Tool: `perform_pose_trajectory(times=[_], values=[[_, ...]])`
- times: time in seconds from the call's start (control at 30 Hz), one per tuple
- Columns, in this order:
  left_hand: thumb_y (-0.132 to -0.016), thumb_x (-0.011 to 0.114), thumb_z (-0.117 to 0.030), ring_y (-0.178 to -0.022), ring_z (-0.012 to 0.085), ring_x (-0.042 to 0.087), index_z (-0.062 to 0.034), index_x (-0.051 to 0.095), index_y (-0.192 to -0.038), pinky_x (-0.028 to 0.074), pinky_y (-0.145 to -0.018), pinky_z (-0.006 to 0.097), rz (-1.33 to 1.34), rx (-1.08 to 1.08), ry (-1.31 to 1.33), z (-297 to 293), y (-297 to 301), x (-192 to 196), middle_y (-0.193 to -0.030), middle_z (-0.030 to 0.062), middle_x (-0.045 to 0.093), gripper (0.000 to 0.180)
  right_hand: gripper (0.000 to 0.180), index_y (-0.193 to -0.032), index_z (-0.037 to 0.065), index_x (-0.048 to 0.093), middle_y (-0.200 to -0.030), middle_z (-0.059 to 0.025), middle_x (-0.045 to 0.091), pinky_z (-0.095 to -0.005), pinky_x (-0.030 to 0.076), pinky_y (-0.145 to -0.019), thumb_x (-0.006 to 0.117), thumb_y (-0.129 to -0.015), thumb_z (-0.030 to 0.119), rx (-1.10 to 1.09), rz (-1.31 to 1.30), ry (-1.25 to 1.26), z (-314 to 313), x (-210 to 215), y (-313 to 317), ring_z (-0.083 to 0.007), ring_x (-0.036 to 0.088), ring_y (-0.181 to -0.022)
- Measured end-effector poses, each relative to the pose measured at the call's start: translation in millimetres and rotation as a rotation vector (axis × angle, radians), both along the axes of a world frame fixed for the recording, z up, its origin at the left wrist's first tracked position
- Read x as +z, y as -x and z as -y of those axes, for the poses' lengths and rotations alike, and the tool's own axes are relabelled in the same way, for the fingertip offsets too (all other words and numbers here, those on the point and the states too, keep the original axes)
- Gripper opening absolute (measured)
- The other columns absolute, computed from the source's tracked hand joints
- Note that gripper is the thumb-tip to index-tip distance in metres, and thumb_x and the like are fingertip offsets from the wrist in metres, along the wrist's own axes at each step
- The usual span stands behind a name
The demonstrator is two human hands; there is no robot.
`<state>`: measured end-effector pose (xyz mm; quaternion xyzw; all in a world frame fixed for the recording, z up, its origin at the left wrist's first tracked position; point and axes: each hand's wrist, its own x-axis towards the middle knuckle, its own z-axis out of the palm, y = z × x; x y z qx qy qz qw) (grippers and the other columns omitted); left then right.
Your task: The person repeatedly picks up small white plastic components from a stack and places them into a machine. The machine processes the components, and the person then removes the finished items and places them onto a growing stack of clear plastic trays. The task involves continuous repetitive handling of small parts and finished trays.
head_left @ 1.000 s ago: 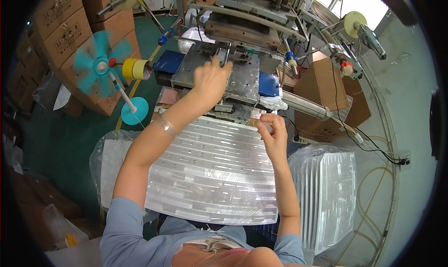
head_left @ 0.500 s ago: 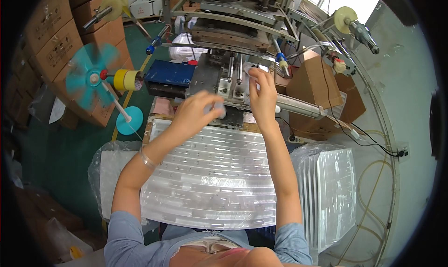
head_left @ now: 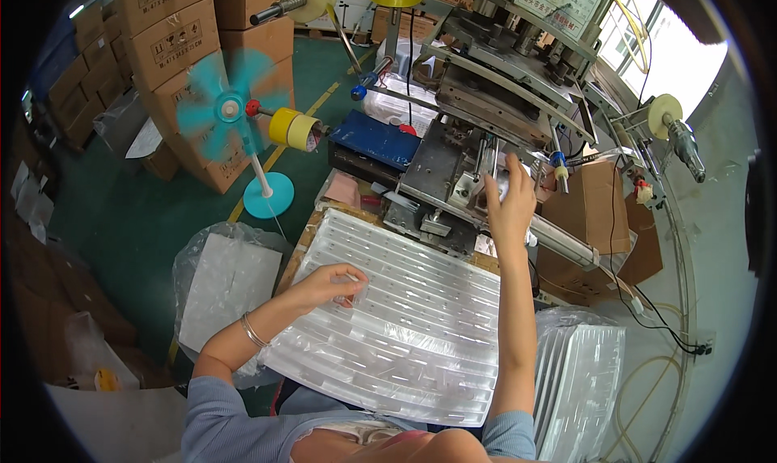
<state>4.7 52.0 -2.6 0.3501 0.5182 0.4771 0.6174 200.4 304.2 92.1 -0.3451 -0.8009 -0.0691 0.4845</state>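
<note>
My left hand (head_left: 330, 286) is above the left side of a large white ribbed tray (head_left: 388, 244), thumb and fingers pinched on a small clear plastic piece (head_left: 361, 290). Rows of similar transparent pieces line the tray's channels. Farther off, my right hand (head_left: 511, 208) reaches to the metal fixture (head_left: 464, 189) on the press bed. Its thumb and fingers curve around a small pale, see-through piece (head_left: 503, 189), whose outline is partly hidden by the fingers. Above and behind the fixture stands the press (head_left: 494, 99).
A turquoise fan (head_left: 230, 109) spins at the left, beside stacked cartons (head_left: 174, 46). Yellow tape rolls (head_left: 293, 129) hang near the blue block (head_left: 376, 138). Stacked white trays (head_left: 579, 374) stand at the right, below an open carton (head_left: 591, 208). A wrapped white stack (head_left: 231, 293) lies at the left.
My left hand has moved back from beside the fixture to over the tray. My right hand stays at the fixture. The whole view has shifted and tilted, with more of the left side showing.
</note>
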Motion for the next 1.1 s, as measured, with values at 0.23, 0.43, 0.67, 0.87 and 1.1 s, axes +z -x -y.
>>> perform_pose_trajectory(times=[0.23,0.43,0.67,0.87,1.1], values=[[-0.081,0.064,-0.018,-0.079,0.0237,0.062,-0.0022,0.057,-0.098,0.05,-0.069,0.033,-1.012,-0.259,-0.429,9,-57,-9,-0.09,0.0103,0.062,0.024,0.035,-0.113,0.008,0.054,-0.095,-0.0124,0.064,-0.0394,0.046,-0.074,0.063,-0.081,0.018,0.302,0.279,0.41,96,-40,-51,-0.0284,0.061,-0.078],[-0.07,0.061,-0.011,-0.078,0.024,0.06,-0.0064,0.057,-0.087,0.05,-0.063,0.037,-1.504,-0.215,-0.775,6,-74,-44,-0.079,0.0087,0.057,0.018,0.052,-0.126,0.009,0.045,-0.081,-0.0074,0.068,-0.0337,0.051,-0.057,0.067,-0.079,0.019,0.496,0.518,0.464,130,22,-12,-0.0245,0.066,-0.067],[-0.071,0.06,-0.012,-0.086,0.024,0.056,-0.006,0.057,-0.085,0.048,-0.069,0.035,-1.655,-0.257,-0.65,16,-64,-46,-0.088,0.0076,0.055,0.016,0.059,-0.131,0.016,0.036,-0.066,-0.0138,0.063,-0.0446,0.05,-0.054,0.063,-0.08,0.029,0.302,0.461,0.031,98,134,86,-0.0336,0.063,-0.061],[-0.071,0.062,-0.012,-0.086,0.0254,0.055,-0.0055,0.059,-0.086,0.048,-0.07,0.036,-1.588,-0.261,-0.649,16,-56,-47,-0.088,0.0079,0.055,0.017,0.05,-0.125,0.016,0.041,-0.066,-0.0148,0.063,-0.0447,0.05,-0.055,0.062,-0.08,0.028,0.172,0.386,-0.144,92,198,123,-0.0341,0.064,-0.063],[-0.076,0.066,-0.02,-0.09,0.0271,0.057,-0.0069,0.059,-0.087,0.048,-0.073,0.037,-1.269,-0.159,-0.497,16,-44,-24,-0.09,0.0094,0.059,0.018,0.022,-0.103,0.014,0.058,-0.066,-0.0057,0.057,-0.0359,0.047,-0.049,0.061,-0.082,0.018,0.495,0.453,-0.159,150,120,48,-0.0236,0.06,-0.058]])
